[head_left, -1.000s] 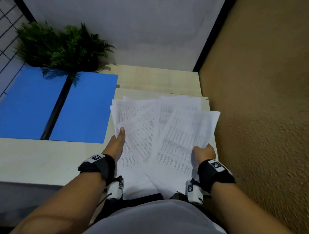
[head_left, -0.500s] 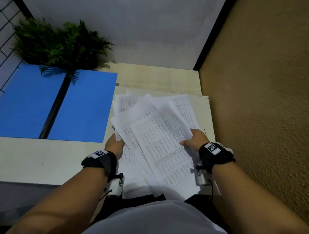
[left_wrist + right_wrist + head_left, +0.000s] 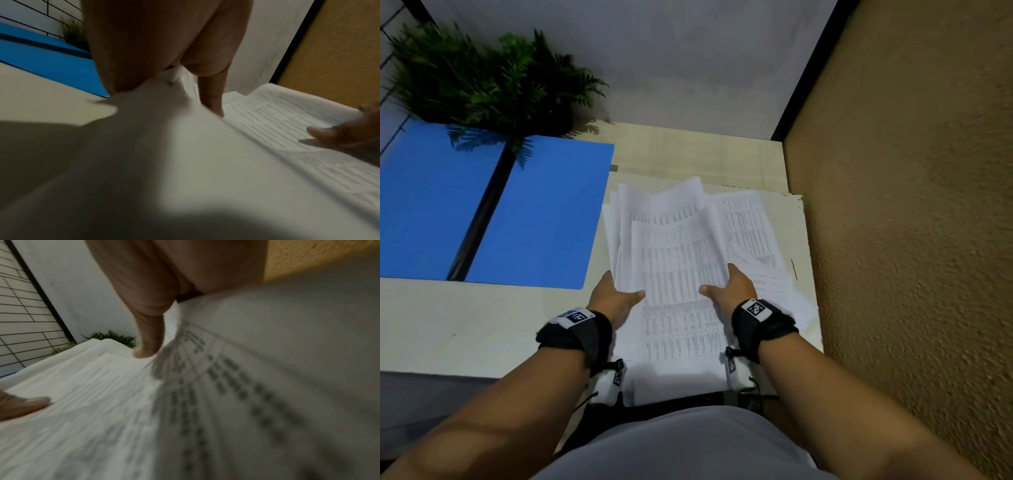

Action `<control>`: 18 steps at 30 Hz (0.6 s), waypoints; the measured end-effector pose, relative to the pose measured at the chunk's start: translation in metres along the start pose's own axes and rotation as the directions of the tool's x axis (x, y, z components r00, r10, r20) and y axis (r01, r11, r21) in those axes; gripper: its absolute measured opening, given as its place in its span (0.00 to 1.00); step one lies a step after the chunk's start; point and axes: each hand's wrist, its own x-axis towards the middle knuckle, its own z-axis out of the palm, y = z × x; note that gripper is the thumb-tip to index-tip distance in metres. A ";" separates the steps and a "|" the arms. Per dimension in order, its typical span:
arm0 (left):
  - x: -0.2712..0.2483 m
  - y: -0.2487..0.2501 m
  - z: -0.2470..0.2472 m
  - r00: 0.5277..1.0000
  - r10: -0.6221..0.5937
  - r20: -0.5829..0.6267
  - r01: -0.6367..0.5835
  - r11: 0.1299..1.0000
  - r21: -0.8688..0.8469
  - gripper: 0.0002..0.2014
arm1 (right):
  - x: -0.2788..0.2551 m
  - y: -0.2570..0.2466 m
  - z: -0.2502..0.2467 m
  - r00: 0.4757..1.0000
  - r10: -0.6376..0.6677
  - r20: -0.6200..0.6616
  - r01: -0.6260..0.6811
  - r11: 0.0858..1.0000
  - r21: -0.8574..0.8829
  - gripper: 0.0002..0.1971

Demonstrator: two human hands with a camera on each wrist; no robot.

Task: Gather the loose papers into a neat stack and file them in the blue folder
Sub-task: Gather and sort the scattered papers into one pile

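Note:
The loose printed papers (image 3: 678, 260) lie in an uneven pile at the right end of the pale table (image 3: 465, 325), some sheets still fanned out to the right (image 3: 753, 233). My left hand (image 3: 616, 294) holds the pile's left edge, thumb (image 3: 211, 97) on top. My right hand (image 3: 729, 287) holds the right edge of the upper sheets, its thumb (image 3: 146, 352) also lying on the top sheet. In both wrist views the paper runs up between thumb and palm; the other fingers are hidden. The blue folder (image 3: 534, 212) lies open and flat to the left of the pile.
A green potted fern (image 3: 482, 78) stands at the back left, overhanging the folder. A rough brown wall (image 3: 911, 240) runs close along the table's right side, a white wall (image 3: 654, 61) behind. The near table edge is under my wrists.
The widely fanned sheets have been drawn together into a narrower pile. My right hand moved left and forward, and both thumbs now lie on the top sheet.

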 end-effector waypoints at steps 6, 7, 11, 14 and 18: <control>-0.008 0.002 0.000 0.997 0.020 -0.076 -0.017 0.999 0.037 0.22 | 0.030 0.011 -0.061 0.949 -0.152 -0.277 0.083 0.966 -0.245 0.20; -0.008 0.002 0.000 0.997 0.024 -0.069 -0.022 0.999 0.038 0.22 | 0.035 0.016 -0.070 0.961 -0.150 -0.230 0.047 0.916 -0.398 0.26; -0.007 0.000 -0.001 0.998 0.017 -0.059 -0.017 1.000 -0.003 0.21 | 0.040 0.024 -0.074 0.996 -0.093 -0.002 0.075 0.813 -0.577 0.35; -0.008 -0.005 -0.004 1.000 -0.002 -0.023 0.000 0.998 -0.066 0.20 | 0.038 0.024 -0.067 0.994 -0.108 0.030 0.105 0.804 -0.586 0.27; -0.011 -0.007 -0.009 0.999 -0.021 0.034 0.026 0.986 -0.165 0.21 | 0.033 0.023 -0.056 0.972 -0.227 -0.069 0.105 0.674 -0.731 0.35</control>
